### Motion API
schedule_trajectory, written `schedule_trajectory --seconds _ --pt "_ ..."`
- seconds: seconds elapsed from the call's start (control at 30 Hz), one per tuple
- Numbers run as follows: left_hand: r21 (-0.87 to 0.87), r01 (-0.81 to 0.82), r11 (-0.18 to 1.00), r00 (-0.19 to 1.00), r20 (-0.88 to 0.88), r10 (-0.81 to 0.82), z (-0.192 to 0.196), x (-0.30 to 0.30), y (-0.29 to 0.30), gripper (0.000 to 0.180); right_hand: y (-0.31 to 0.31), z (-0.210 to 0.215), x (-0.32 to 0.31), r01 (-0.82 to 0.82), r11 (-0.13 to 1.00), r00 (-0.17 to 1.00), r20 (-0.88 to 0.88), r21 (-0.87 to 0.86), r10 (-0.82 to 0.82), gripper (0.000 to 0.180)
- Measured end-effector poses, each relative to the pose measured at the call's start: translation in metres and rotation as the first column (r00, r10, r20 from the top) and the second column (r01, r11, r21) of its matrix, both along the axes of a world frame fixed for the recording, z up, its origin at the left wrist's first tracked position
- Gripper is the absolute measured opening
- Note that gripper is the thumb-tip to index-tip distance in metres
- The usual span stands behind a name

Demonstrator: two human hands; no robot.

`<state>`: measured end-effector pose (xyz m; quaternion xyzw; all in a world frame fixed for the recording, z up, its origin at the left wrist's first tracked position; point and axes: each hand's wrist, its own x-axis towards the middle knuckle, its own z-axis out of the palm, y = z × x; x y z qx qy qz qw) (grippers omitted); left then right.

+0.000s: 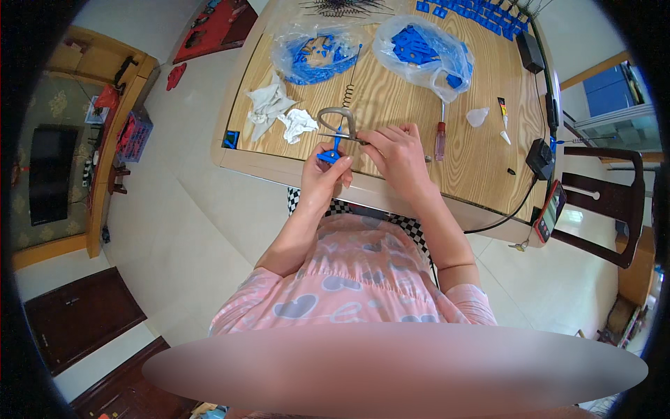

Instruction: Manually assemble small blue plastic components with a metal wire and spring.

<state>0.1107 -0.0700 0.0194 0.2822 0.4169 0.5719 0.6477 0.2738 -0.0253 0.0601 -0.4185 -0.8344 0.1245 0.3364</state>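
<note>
My left hand (324,178) is pinched round a small blue plastic piece (329,156), whose thin stem points up toward a metal tool. That tool (336,112) has a curved grey frame like a small clamp, with a straight bar across its near side. My right hand (399,157) closes its fingers on the bar's right end; the fingertips partly hide it. Just beyond the frame, a black coiled wire (348,96) runs away from me toward a blue tip. Whether it joins the blue piece, I cannot tell.
Clear bags of blue parts (317,59) and blue strips (417,45) lie farther back. Crumpled white tissues (298,126) are left of the tool. A red-handled screwdriver (440,142) and small tube (502,110) lie right. A phone (551,211) leans at the right edge, near a black adapter (540,159).
</note>
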Motion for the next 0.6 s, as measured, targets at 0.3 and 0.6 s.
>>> schedule_trajectory --seconds 0.3,0.6 --pt "-0.021 -0.008 1.0 1.0 -0.028 0.007 0.0017 0.0011 0.0002 0.019 -0.0006 -0.0006 -0.0012 -0.012 1.0 1.0 0.0 0.015 0.012 0.017" --pt "-0.014 -0.002 1.0 1.0 -0.024 0.002 0.0009 0.0005 -0.0006 0.02 0.0003 0.0001 -0.0021 -0.01 1.0 1.0 -0.007 0.024 0.01 0.017"
